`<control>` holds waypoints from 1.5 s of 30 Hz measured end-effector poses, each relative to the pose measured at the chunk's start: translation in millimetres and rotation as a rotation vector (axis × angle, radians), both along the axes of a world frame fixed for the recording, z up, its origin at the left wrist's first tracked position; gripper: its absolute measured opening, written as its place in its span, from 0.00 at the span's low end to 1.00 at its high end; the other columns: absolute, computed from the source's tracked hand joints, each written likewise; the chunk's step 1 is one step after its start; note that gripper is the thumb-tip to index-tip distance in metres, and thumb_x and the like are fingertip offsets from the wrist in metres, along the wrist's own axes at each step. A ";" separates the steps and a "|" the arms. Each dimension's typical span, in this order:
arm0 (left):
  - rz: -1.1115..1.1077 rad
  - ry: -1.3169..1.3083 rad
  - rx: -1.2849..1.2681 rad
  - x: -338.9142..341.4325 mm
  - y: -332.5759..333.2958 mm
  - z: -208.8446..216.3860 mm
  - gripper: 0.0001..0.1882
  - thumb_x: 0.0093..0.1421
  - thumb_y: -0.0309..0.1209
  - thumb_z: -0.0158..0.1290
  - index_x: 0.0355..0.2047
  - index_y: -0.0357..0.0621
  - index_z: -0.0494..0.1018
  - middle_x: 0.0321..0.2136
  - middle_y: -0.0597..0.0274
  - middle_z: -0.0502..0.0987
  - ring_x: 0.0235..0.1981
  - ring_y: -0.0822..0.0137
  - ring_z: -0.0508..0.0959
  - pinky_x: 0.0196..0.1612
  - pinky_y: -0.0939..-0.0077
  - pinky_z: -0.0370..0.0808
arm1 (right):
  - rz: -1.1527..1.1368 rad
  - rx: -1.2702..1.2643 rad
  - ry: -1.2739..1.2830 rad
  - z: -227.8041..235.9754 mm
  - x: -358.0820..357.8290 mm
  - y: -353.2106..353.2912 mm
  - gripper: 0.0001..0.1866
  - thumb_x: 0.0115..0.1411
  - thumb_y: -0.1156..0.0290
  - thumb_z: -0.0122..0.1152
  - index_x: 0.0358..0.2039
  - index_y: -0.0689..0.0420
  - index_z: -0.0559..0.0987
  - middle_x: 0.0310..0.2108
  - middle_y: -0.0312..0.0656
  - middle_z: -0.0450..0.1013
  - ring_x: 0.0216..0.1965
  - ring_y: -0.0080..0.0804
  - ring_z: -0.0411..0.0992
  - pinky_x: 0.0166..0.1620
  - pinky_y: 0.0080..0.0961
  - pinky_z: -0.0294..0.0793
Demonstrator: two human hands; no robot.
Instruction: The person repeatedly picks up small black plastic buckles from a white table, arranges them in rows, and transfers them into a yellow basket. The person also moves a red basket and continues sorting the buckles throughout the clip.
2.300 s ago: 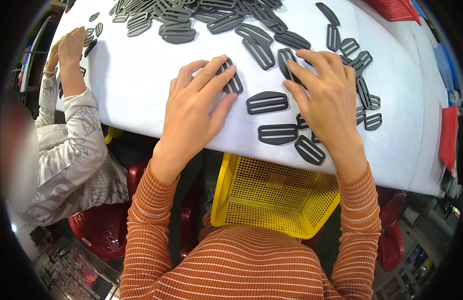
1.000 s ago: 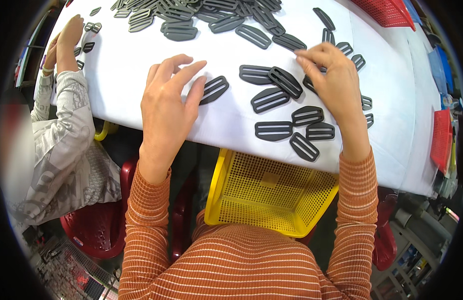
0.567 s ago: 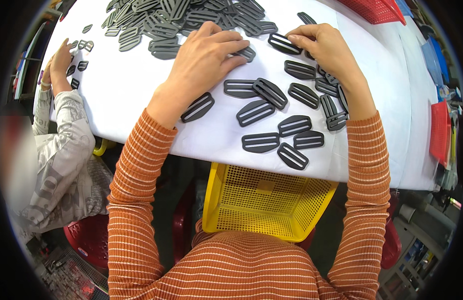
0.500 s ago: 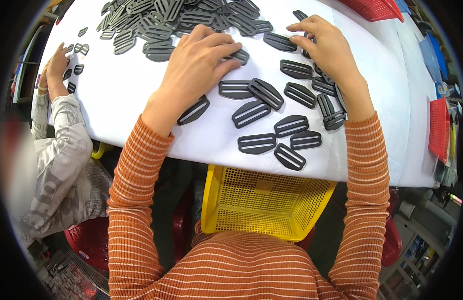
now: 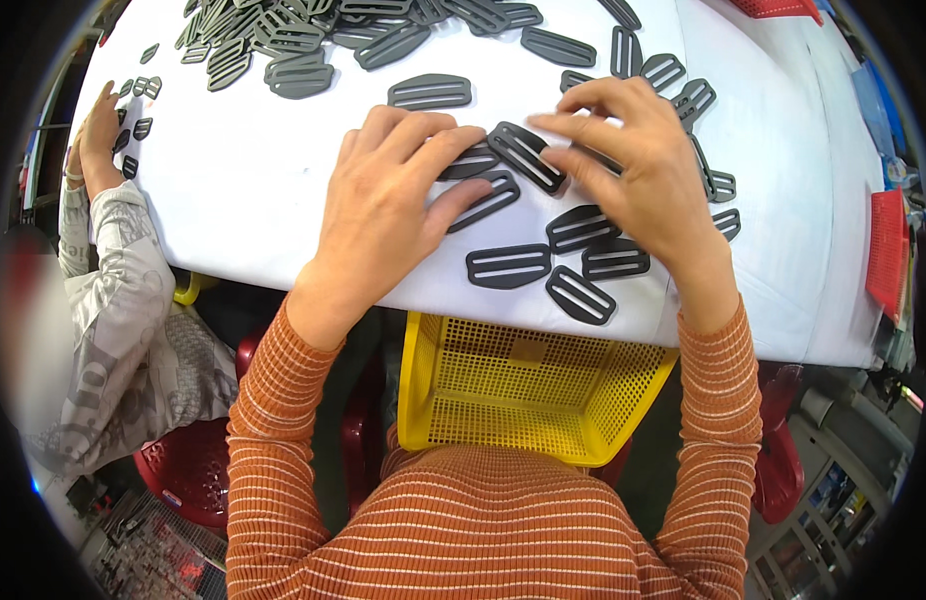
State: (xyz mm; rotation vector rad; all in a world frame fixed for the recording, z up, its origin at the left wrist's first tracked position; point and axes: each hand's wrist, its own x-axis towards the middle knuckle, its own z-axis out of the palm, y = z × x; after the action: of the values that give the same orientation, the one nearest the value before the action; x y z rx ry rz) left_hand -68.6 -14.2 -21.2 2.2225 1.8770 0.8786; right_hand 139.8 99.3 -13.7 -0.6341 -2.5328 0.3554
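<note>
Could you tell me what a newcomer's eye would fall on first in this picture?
Probably the two hands, left hand and right hand, laid flat on dark grey slotted buckles near the white table edge. Next, the bright yellow mesh basket below that edge.

We are seeing dark grey slotted buckles [image 5: 508, 266] looking like moulded plastic, smooth and matt with only a faint sheen, lying on a table [image 5: 253, 210] covered in a smooth, matt white sheet that is reading as cloth or paper; we cannot tell which. Below the table edge we are looking at a yellow basket [image 5: 528, 390] of glossy perforated plastic, and the sleeves [image 5: 283, 420] are showing a ribbed, knitted orange cloth with thin pale stripes. At the left, a co-worker's sleeve [image 5: 123, 280] is appearing as thin grey patterned cloth.
</note>
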 end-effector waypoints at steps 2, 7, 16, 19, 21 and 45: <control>0.006 0.017 -0.021 -3.4 -8.1 2.4 0.20 0.47 0.26 0.66 0.43 0.42 0.79 0.42 0.59 0.79 0.43 0.57 0.75 0.47 0.66 0.73 | 0.008 0.026 -0.072 -0.1 0.5 -13.0 0.12 0.53 0.64 0.69 0.39 0.46 0.85 0.39 0.31 0.74 0.43 0.30 0.70 0.43 0.29 0.65; 0.079 0.013 0.063 -10.7 -29.4 7.1 0.21 0.48 0.27 0.66 0.44 0.45 0.80 0.43 0.64 0.78 0.43 0.59 0.74 0.46 0.66 0.72 | -0.101 0.062 -0.026 10.0 22.6 -25.0 0.13 0.50 0.67 0.71 0.39 0.46 0.85 0.39 0.30 0.75 0.42 0.30 0.69 0.42 0.28 0.64; -0.069 -0.006 -0.033 33.7 -67.6 4.3 0.21 0.43 0.26 0.68 0.42 0.49 0.84 0.44 0.67 0.79 0.38 0.63 0.72 0.42 0.69 0.71 | -0.277 -0.107 -0.065 11.8 72.7 -114.1 0.15 0.48 0.69 0.72 0.39 0.51 0.85 0.35 0.31 0.76 0.37 0.31 0.69 0.38 0.28 0.62; -0.075 0.056 0.004 32.9 -67.3 -0.3 0.21 0.43 0.27 0.68 0.42 0.52 0.84 0.45 0.68 0.79 0.38 0.62 0.72 0.42 0.69 0.71 | -0.410 -0.006 -0.112 7.5 72.2 -112.1 0.15 0.49 0.69 0.72 0.40 0.52 0.85 0.36 0.32 0.76 0.38 0.32 0.70 0.38 0.29 0.63; -0.047 0.055 -0.013 27.6 -70.3 0.1 0.21 0.43 0.27 0.68 0.42 0.53 0.84 0.46 0.69 0.79 0.39 0.62 0.72 0.44 0.68 0.72 | -0.363 -0.006 -0.118 7.0 77.3 -109.7 0.15 0.50 0.71 0.71 0.41 0.53 0.84 0.38 0.34 0.76 0.39 0.32 0.70 0.39 0.30 0.64; -0.310 0.093 0.120 97.8 39.0 3.5 0.18 0.53 0.25 0.61 0.46 0.46 0.80 0.46 0.67 0.78 0.42 0.61 0.74 0.45 0.68 0.72 | -0.479 0.338 -0.153 12.0 114.5 -90.3 0.11 0.49 0.67 0.72 0.34 0.53 0.84 0.30 0.29 0.75 0.35 0.29 0.72 0.41 0.27 0.62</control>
State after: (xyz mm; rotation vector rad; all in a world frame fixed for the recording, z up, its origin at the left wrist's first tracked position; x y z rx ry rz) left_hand 29.2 24.8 -17.7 2.5740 1.4867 0.8658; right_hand 254.3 9.1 -1.7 -1.1229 -2.3933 -0.2920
